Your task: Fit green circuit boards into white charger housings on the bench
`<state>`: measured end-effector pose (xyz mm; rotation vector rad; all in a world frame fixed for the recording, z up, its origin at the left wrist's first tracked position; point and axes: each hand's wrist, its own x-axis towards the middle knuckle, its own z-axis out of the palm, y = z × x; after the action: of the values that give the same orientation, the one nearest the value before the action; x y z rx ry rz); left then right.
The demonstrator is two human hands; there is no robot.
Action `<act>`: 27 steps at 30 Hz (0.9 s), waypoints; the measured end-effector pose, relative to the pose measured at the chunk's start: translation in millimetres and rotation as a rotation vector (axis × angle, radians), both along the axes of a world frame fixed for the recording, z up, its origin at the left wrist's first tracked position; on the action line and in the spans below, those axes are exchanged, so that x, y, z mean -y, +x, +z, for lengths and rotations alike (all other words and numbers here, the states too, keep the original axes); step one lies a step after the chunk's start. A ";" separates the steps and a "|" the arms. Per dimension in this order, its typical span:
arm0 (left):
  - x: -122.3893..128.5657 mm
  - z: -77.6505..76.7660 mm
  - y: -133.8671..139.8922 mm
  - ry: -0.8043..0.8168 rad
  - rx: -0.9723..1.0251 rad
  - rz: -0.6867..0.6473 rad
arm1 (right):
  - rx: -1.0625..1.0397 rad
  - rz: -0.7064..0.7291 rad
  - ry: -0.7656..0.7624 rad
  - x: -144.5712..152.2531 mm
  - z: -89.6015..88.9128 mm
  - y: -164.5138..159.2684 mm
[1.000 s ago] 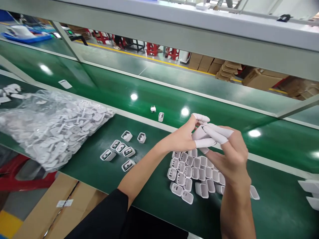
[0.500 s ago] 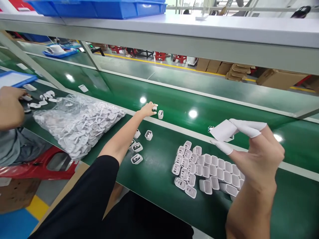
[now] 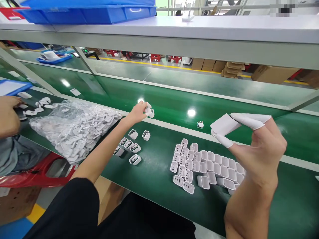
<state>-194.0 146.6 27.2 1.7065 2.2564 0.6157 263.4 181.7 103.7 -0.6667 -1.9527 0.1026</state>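
My right hand [image 3: 259, 142], with white finger cots, pinches a white charger housing [image 3: 224, 124] above the green bench. My left hand [image 3: 140, 112] reaches over the green belt, its covered fingertips closed on a white charger housing [image 3: 151, 113]; part of the grip is hidden. A small circuit board [image 3: 200, 125] with a white part on it lies on the belt between my hands. Several housings with dark parts inside [image 3: 135, 159] stand near my left forearm. Rows of open white housings [image 3: 188, 176] stand on the bench below my right hand.
A clear bag of white plastic pieces [image 3: 82, 129] lies at left. Beyond it are a co-worker's hand [image 3: 10, 113] and loose white pieces [image 3: 45, 101]. A shelf [image 3: 211, 30] with blue trays [image 3: 99, 14] crosses overhead. A red stool [image 3: 50, 169] stands at lower left.
My left hand has closed on the housing standing beside it on the belt. The circuit board, partly covered before, now shows fully left of the housing in my right hand. The view has shifted slightly.
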 end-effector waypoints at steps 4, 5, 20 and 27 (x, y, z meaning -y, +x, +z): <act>57.0 -27.7 85.6 -0.012 0.085 -0.509 | -0.003 0.014 -0.023 -0.7 -0.4 0.7; 68.4 -38.9 103.8 -0.004 0.091 -0.600 | 0.002 0.024 -0.030 -1.3 -0.6 -0.4; 91.4 40.3 158.5 0.443 0.636 -0.660 | 0.182 0.589 -0.510 14.5 -10.1 -35.3; 99.0 10.2 178.1 0.571 1.057 -0.494 | 0.077 0.713 -0.743 15.9 -22.3 -54.7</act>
<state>-16.0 47.6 37.4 1.4679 0.9360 1.6236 208.7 165.8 81.5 -0.3918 -2.1315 1.2984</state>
